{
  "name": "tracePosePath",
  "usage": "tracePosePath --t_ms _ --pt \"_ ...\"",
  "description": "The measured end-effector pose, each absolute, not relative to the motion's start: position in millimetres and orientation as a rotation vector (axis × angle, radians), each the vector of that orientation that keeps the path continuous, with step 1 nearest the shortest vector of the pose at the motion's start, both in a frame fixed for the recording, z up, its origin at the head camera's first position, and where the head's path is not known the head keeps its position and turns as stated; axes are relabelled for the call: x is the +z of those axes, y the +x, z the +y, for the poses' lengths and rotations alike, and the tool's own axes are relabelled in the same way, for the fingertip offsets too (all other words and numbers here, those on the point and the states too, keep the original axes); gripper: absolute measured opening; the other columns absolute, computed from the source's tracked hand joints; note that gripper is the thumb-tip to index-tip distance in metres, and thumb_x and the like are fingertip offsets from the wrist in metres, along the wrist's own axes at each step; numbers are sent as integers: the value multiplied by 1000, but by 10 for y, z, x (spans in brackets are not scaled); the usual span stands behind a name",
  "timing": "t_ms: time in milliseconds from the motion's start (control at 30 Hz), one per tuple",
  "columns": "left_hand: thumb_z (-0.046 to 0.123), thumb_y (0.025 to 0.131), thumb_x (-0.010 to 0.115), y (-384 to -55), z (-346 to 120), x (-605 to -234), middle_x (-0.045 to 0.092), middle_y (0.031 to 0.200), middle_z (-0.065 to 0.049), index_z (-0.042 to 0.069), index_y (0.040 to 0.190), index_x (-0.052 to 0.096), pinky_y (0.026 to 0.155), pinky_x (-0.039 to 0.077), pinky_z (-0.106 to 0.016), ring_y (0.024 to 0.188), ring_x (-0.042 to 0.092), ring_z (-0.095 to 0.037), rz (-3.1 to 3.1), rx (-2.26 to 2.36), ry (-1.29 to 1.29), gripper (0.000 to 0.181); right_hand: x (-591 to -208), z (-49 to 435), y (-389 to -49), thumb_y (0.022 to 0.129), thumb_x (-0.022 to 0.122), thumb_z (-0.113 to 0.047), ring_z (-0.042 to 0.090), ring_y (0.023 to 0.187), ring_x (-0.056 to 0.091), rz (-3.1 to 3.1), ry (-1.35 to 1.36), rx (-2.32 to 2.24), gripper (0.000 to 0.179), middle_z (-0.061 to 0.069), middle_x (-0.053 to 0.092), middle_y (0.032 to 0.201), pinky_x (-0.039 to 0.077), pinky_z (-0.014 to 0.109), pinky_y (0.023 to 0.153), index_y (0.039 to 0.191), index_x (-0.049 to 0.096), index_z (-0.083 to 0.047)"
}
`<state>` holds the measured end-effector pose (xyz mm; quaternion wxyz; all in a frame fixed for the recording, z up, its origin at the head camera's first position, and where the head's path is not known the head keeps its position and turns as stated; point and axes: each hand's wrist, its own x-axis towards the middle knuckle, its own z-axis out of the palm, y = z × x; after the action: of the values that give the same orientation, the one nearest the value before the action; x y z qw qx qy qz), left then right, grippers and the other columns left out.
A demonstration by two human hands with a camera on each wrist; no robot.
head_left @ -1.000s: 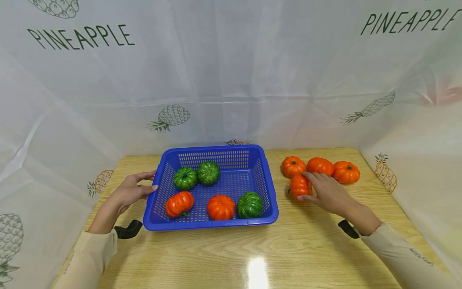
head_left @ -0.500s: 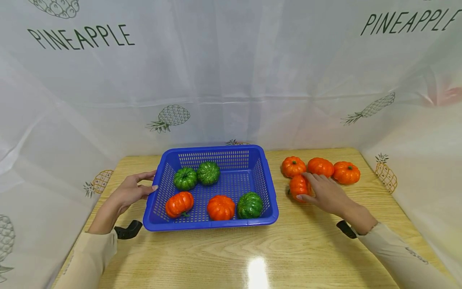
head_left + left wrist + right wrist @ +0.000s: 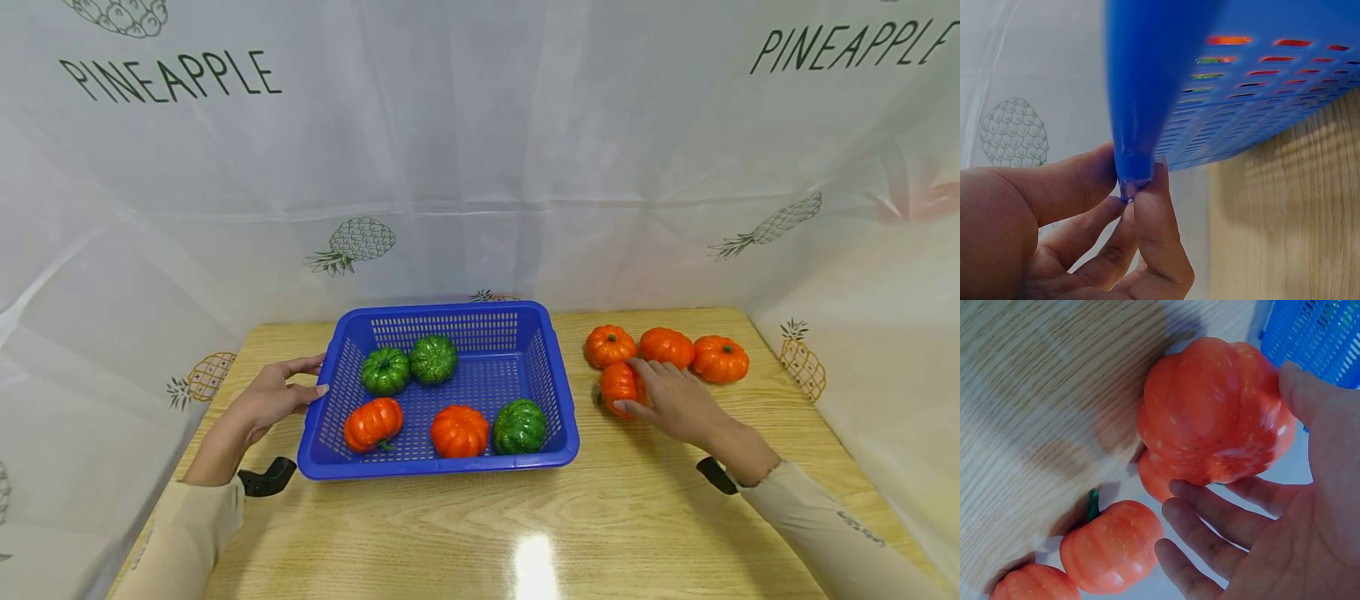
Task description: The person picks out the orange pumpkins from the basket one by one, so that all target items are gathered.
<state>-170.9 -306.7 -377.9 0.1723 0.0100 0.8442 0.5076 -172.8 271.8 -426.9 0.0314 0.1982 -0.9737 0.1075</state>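
Observation:
My left hand [image 3: 270,398] pinches the left rim of a blue plastic basket [image 3: 435,468], thumb on one side and fingers on the other, as the left wrist view confirms. Inside the basket lie two orange pumpkins and several green ones, such as the green pumpkin [image 3: 519,426] at its right front. Right of the basket, my right hand [image 3: 678,403] holds an orange pumpkin [image 3: 1216,406] tipped on its side, stem toward the basket. Its thumb presses one side and fingertips reach the other. Whether this pumpkin touches the table is hard to tell.
Behind the right hand, three more orange pumpkins sit in a row, the leftmost pumpkin [image 3: 609,346] close to the held one. The wooden table [image 3: 420,533] ends at a white pineapple-print sheet [image 3: 480,150] at the back and sides.
The right hand and its pumpkin have shifted very slightly left, toward the basket. The left hand and the basket have stayed in place.

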Motion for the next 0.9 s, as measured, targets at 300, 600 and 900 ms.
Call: tracePosePath --t_ms 300,600,900 --pt "3 108 57 -1706 -3060 -3790 37 148 -35 -10 164 20 87 64 -32 94 72 -15 2398 1436 23 69 -4255 2720 -1719 92 83 -36 52 107 63 -2972 585 305 67 31 67 121 53 67 92 135 58 10" --pt "3 107 58 -1707 -3056 -3794 37 149 -35 -10 164 21 88 63 -31 94 72 -15 2391 1456 26 69 -4281 2704 -1724 95 79 -39 52 110 62 -2982 583 311 69 32 65 127 52 69 96 140 56 9" --pt "4 107 58 -1703 -3056 -3788 37 149 -34 -9 164 21 88 63 -31 95 72 -15 2393 1454 24 69 -4179 2668 -1722 96 77 -40 56 118 59 -2997 577 298 74 34 62 133 50 72 96 145 53 9"
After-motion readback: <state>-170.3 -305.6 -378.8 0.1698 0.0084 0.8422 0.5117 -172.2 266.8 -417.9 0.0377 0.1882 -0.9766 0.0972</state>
